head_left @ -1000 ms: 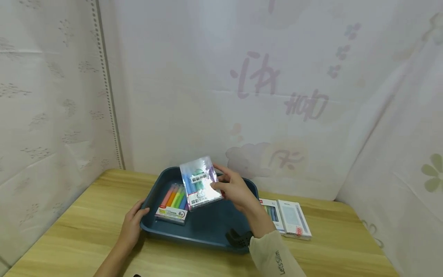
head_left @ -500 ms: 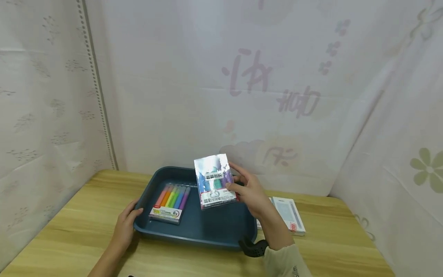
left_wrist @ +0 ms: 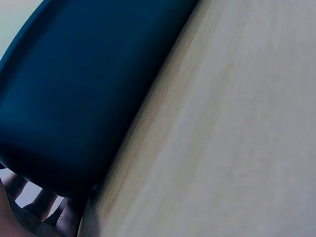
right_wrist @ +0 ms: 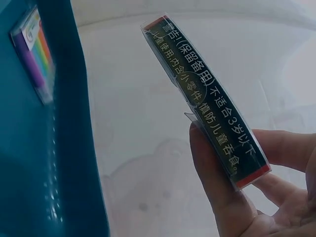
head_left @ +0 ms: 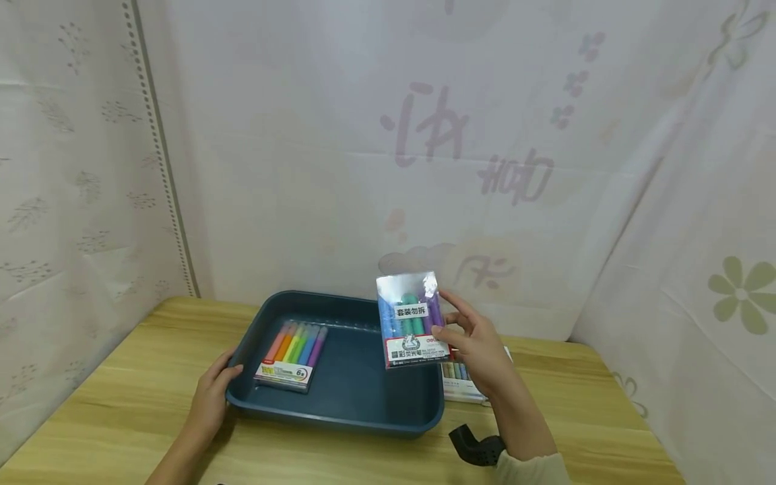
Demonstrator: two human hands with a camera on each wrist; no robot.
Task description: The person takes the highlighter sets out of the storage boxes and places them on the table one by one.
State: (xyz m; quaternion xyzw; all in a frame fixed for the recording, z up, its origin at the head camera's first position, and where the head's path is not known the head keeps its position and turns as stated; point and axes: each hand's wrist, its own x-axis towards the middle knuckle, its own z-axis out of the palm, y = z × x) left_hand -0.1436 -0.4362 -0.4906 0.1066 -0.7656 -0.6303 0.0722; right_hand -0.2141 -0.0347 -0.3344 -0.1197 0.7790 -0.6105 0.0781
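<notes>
In the head view my right hand [head_left: 479, 350] pinches a clear pack of highlighters [head_left: 411, 323] by its right edge. The pack is upright above the right end of a dark blue tray [head_left: 376, 411]. Its narrow dark end, with printed text, faces the right wrist view, where a thumb and fingers [right_wrist: 222, 197] hold its two faces. My left hand [head_left: 211, 391] grips the tray's left rim, thumb over the edge; in the left wrist view its fingers [left_wrist: 44, 202] are partly hidden by the tray corner. Another pack of rainbow-coloured highlighters [head_left: 294, 353] lies inside the tray at left.
A white pack with coloured pens [head_left: 463, 387] lies on the wooden table [head_left: 594, 417] right of the tray, partly hidden by my right hand. A black wrist mount [head_left: 475, 448] juts from my right wrist. Patterned cloth [head_left: 291, 168] hangs behind the table.
My right hand has carried the highlighter pack rightward from over the tray's middle to its right end, turning it more upright. The left hand keeps its grip. The view has shifted slightly.
</notes>
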